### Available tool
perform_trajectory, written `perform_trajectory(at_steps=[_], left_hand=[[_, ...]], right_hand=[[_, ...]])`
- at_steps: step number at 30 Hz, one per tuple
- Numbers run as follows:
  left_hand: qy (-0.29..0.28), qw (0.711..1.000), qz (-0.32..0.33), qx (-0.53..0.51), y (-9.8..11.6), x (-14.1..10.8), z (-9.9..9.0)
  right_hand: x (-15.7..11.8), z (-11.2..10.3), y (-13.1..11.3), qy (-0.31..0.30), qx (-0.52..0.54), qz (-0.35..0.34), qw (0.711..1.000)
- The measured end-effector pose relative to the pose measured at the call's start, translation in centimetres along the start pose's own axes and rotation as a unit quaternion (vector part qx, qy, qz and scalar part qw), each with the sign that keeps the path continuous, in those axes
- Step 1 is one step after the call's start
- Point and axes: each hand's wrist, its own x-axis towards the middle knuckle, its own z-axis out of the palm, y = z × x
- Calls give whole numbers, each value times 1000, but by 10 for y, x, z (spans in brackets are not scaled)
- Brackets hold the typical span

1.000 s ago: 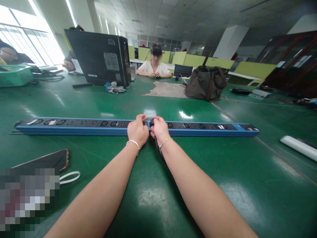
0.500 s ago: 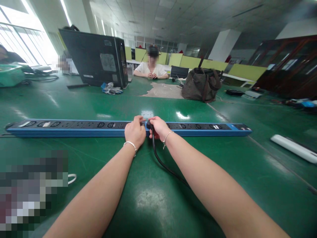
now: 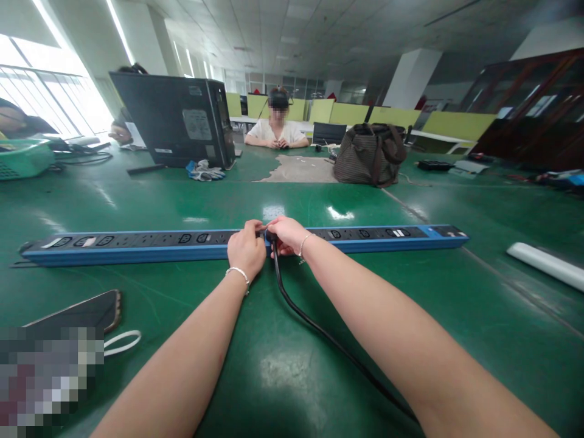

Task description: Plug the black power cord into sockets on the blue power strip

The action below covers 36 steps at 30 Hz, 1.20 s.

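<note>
Two hands close together over the middle of a long blue power strip (image 3: 210, 252), which lies crosswise on the green table (image 3: 319, 395), sockets up and so reachable from above. Right hand (image 3: 289, 234) grips a black plug (image 3: 269, 235), presumably for control; its power cable (image 3: 319, 330) trails slack toward the wearer. Left hand (image 3: 247, 250) rests on the strip just beside, likely steadying; fingertips partly hidden, cannot tell if clamped.
</note>
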Motion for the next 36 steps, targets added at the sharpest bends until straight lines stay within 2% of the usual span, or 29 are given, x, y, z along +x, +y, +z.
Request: perform_trajectory(at_steps=[5,8,11,13,14,16,17,19,21,23,28,36], left_hand=[[-20,999,26,36,0,0,-2],[-29,996,55,62,1,-1,-2],[-27,994,73,72,3,-3,-3],[-27,993,85,72,4,-3,-3],[-30,992,97,72,5,-4,-3],[-37,988,131,73,6,-4,-3],[-40,986,147,73,6,-4,-2],[-43,982,166,76,7,-4,-1],[-39,982,164,83,7,-3,0],[-37,983,157,90,8,-3,0],[-49,983,149,93,12,-3,-1],[-77,983,144,84,14,-4,-7]], right_hand=[[-7,-9,8,-45,59,1,997],[-8,-16,20,-47,55,-35,997],[-11,-24,38,-26,-16,-110,993],[-16,-32,53,38,-109,-164,980],[-19,-38,61,107,-163,-196,961],[-25,-49,75,256,-276,-264,888],[-27,-54,81,298,-324,-294,849],[-27,-62,92,326,-392,-352,785],[-23,-67,99,322,-429,-382,753],[-17,-67,104,316,-450,-374,747],[-12,-63,105,294,-480,-317,763],[-16,-66,98,281,-497,-322,755]])
